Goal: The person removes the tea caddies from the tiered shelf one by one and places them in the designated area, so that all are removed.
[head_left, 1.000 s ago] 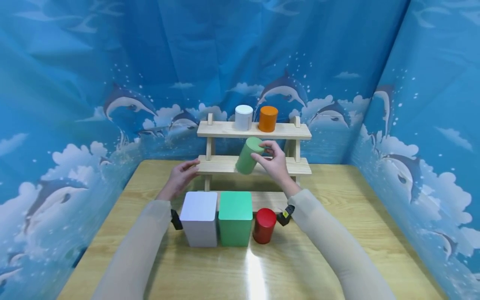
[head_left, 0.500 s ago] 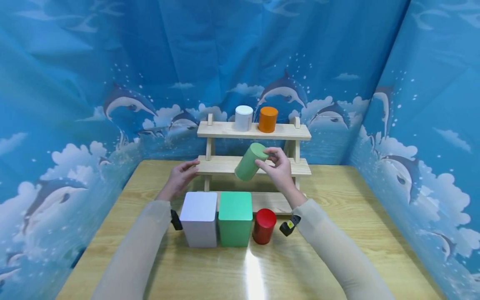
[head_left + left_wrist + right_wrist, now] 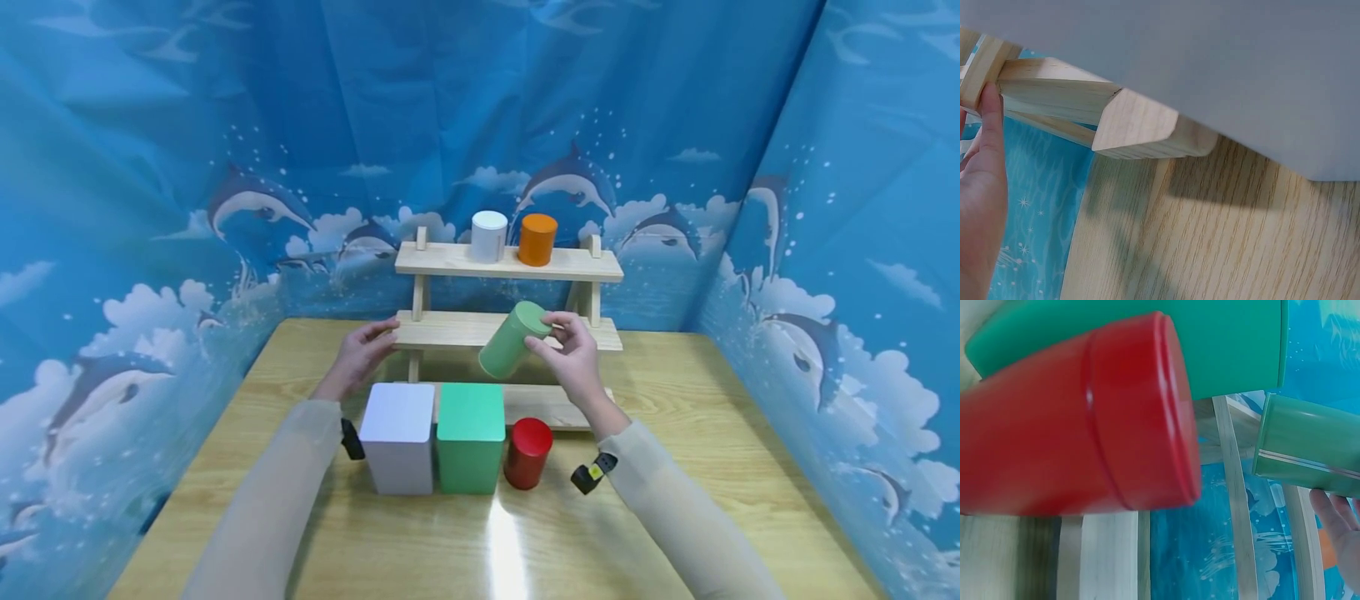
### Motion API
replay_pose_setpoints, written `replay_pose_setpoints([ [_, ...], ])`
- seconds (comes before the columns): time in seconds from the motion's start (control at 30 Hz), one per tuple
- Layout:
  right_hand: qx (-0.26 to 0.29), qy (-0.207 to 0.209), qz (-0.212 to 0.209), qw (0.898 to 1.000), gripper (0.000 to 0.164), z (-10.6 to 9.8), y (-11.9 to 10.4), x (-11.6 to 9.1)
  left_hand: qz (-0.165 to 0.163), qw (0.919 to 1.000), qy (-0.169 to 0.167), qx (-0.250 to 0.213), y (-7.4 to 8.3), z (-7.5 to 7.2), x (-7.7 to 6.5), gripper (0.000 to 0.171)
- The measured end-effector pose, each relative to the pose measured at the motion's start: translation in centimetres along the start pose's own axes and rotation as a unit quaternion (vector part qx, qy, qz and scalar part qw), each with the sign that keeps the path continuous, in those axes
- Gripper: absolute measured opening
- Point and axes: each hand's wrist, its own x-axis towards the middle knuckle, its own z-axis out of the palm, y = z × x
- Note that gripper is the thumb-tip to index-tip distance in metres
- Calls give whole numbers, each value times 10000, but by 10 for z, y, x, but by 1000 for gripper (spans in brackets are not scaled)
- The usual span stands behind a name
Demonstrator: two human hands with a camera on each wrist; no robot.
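Right of frame centre, a tilted green cylinder (image 3: 512, 343) is held near its top by the half-spread right grip (image 3: 577, 357); centre-left, the wooden shelf (image 3: 448, 330) seems pinched for steadiness by the narrow left grip (image 3: 363, 357).

Canister (image 3: 513, 342): one, light green, smooth, cylindrical, round flat top; a pale streak runs lengthwise in the right wrist view. Tilted, top leaning toward the right hand (image 3: 576, 362), whose thumb and fingers pinch it near the upper end; base points down and leftward, away from those fingertips, in front of the middle board.

Stand (image 3: 442, 330): one, pale unpainted wood, three stepped boards on side supports, upright. Left end of the middle board between the fingers of the left hand (image 3: 362, 354); top board above and beyond both hands' fingers, lowest board below them.
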Motion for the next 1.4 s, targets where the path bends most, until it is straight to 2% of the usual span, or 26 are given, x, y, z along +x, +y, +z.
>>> replay_pose_setpoints([
  [0.23,-14,14,-130,9999,35,-11,-1,-9,-110,9999,51,101,-1,1,1,47],
  [0.5,258,142,-226,9993,36,-23,1,-17,-111,9999,44,109,-1,1,0,47],
  [0.8,-101,252,11,9996,37,-40,-3,-31,-70,10000,31,16,0,2,-1,47],
  [1.07,-231,203,-27,9995,37,-52,-7,-44,-165,9998,54,47,1,1,-1,46],
  [1.4,-434,103,-112,9989,36,-70,-7,-60,-89,10000,-17,-34,2,0,0,44],
])
